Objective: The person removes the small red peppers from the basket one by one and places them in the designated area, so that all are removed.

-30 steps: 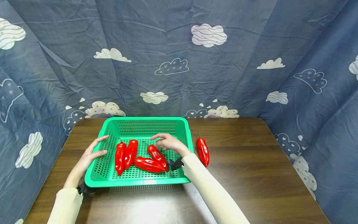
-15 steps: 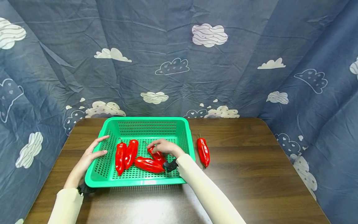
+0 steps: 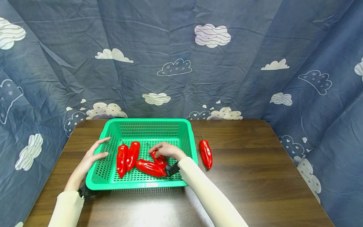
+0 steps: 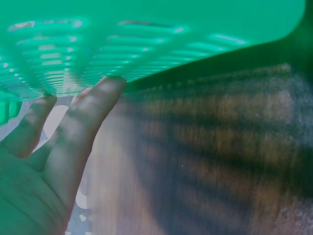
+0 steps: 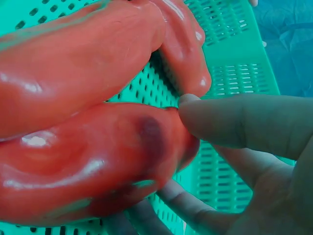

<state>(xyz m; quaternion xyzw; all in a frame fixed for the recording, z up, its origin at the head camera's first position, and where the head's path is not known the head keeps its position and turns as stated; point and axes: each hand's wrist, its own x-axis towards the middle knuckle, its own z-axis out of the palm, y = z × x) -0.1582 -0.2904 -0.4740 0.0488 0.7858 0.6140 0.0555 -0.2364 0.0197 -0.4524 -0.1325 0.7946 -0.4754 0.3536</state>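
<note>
The head view showed a blue cloud-printed curtain (image 3: 181, 85) behind a brown wooden table (image 3: 255, 176), on which stood a green perforated basket (image 3: 144, 122). At the basket's nine o'clock the left hand (image 3: 87, 160) was spread wide, fingers straight at its wall. The right hand (image 3: 168, 150), narrowed, pinched the upper end of a red pepper (image 3: 161, 160) inside, toward four o'clock. That pepper looked plump, smooth and glossy, with pale highlights and a dark patch (image 5: 150, 137), shadow or mark, one could not tell. A second pepper (image 3: 150, 168) lay beside it at five, a long pepper (image 3: 122, 160) and its neighbour (image 3: 133, 156) at nine; a loose pepper (image 3: 205, 154) lay on the table at three.
</note>
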